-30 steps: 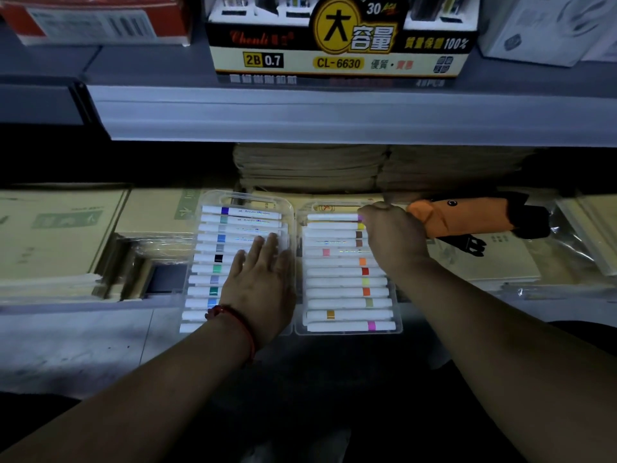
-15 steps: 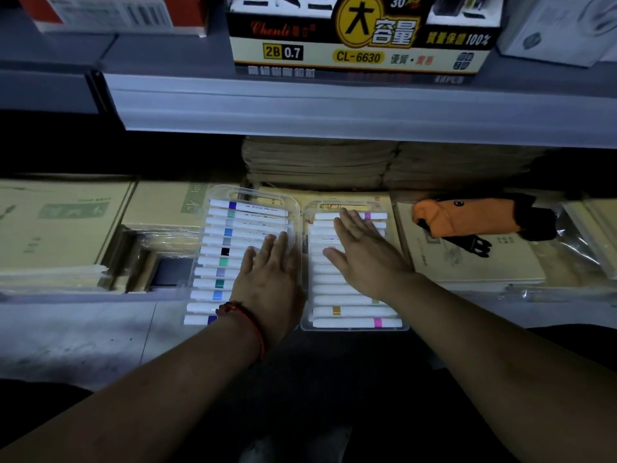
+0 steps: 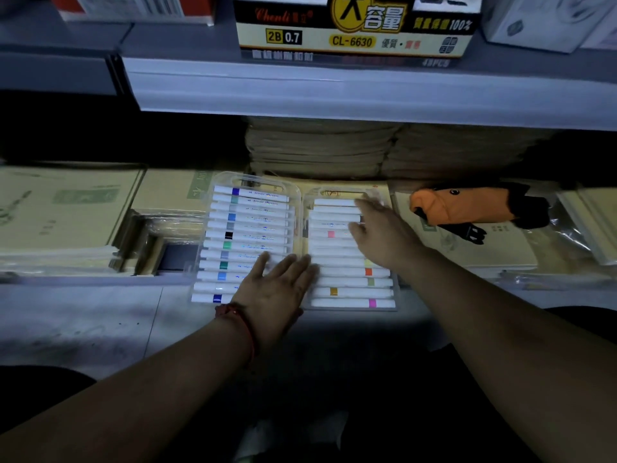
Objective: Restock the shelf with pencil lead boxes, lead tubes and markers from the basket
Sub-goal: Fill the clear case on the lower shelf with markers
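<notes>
Fingers [image 3: 290, 267] of the left hand [image 3: 273, 292] lie straight on the left marker case [image 3: 247, 225], hiding its lower right corner; the blurred right hand [image 3: 384, 235] rests flat on the right marker case [image 3: 347, 282], mid-frame. The pencil lead box [image 3: 354, 35], cut off at top centre, reads "Chenli", "2B 0.7", "CL-6630".

Lead box [image 3: 354, 31] cut off above, right hand [image 3: 384, 235] blurred, print on markers [image 3: 250, 225] unreadable

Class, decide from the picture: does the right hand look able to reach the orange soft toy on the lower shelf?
Probably yes. The right hand lies open on the right marker case, and the orange soft toy lies just beside it, uncovered, with nothing between them.
</notes>
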